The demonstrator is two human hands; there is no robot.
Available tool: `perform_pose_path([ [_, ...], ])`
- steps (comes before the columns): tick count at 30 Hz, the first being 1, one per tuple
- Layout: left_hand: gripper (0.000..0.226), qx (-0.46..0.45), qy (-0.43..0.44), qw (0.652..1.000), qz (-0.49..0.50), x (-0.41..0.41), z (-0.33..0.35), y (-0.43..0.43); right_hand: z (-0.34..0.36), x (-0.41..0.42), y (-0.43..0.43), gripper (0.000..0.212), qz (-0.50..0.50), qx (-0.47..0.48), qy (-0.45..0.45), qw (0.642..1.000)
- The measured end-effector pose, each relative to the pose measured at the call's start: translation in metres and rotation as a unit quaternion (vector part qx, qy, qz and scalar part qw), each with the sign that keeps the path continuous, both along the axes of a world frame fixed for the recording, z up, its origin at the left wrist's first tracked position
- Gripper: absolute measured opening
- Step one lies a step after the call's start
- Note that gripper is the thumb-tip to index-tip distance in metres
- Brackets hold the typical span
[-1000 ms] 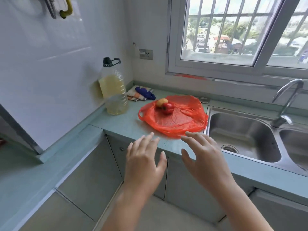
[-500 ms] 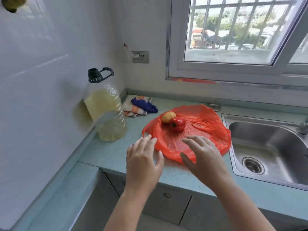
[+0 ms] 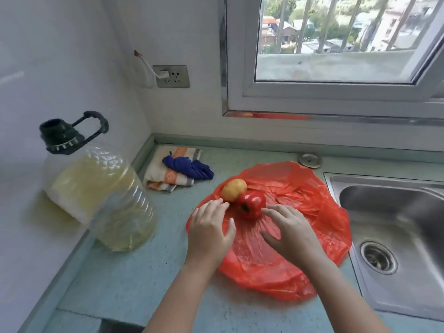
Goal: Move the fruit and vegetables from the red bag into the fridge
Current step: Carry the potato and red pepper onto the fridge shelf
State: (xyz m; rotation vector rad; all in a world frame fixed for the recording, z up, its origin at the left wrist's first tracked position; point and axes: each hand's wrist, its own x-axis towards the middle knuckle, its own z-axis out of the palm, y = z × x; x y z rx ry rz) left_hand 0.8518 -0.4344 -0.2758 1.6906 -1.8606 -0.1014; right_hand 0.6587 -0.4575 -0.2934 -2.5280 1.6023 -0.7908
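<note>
A red plastic bag (image 3: 300,212) lies spread flat on the pale green countertop (image 3: 134,280). On its far left part sit a yellow potato (image 3: 233,190) and a red bell pepper (image 3: 251,204), touching each other. My left hand (image 3: 209,234) is open over the bag's left edge, its fingertips just short of the potato. My right hand (image 3: 289,233) is open over the bag, its fingertips right beside the pepper. Neither hand holds anything. No fridge is in view.
A large bottle of yellow oil (image 3: 96,188) with a black cap stands at the left by the wall. Folded cloths (image 3: 177,171) lie in the corner. A steel sink (image 3: 396,231) adjoins the bag on the right. A window and a wall socket (image 3: 171,76) are behind.
I have come closer to the counter. Both open hands have moved forward over the bag, from its near edge up to the potato and the pepper.
</note>
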Motion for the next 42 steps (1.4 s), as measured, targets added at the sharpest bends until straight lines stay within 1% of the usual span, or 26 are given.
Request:
perform_pose_path([
  [4, 0.045, 0.039, -0.028, 0.999, -0.014, -0.001, -0.018, -0.049, -0.020, 0.000, -0.046, 0.052, 0.003, 0.029, 0.001, 1.000],
  [7, 0.046, 0.070, -0.033, 0.997, -0.014, -0.002, -0.033, -0.077, -0.035, 0.003, -0.068, 0.055, 0.015, 0.047, -0.001, 0.999],
  [12, 0.042, 0.097, -0.020, 0.995, -0.021, -0.001, -0.055, -0.116, -0.049, 0.009, -0.098, 0.049, 0.050, 0.065, -0.020, 0.996],
  [16, 0.046, 0.122, -0.019, 0.992, -0.031, 0.001, -0.065, -0.140, -0.064, 0.009, -0.113, 0.051, 0.066, 0.118, -0.020, 0.991],
  [19, 0.044, 0.144, -0.020, 0.988, -0.050, 0.000, -0.073, -0.156, -0.074, 0.006, -0.121, 0.055, 0.081, 0.151, -0.027, 0.985],
  [26, 0.047, 0.176, -0.010, 0.982, -0.073, -0.007, -0.087, -0.171, -0.083, 0.005, -0.129, 0.062, 0.103, 0.166, -0.050, 0.979],
  [33, 0.049, 0.184, 0.018, 0.980, -0.073, -0.007, -0.092, -0.174, -0.087, -0.003, -0.128, 0.079, 0.118, 0.181, -0.042, 0.975],
  [36, 0.051, 0.195, 0.031, 0.977, -0.075, -0.005, -0.092, -0.176, -0.087, -0.004, -0.128, 0.085, 0.112, 0.179, -0.035, 0.977],
  [39, 0.052, 0.205, 0.037, 0.975, -0.077, -0.004, -0.091, -0.176, -0.086, -0.005, -0.126, 0.087, 0.103, 0.158, -0.030, 0.982],
  [42, 0.054, 0.210, 0.049, 0.974, -0.074, -0.003, -0.092, -0.177, -0.091, -0.005, -0.123, 0.086, 0.080, 0.155, -0.066, 0.982],
])
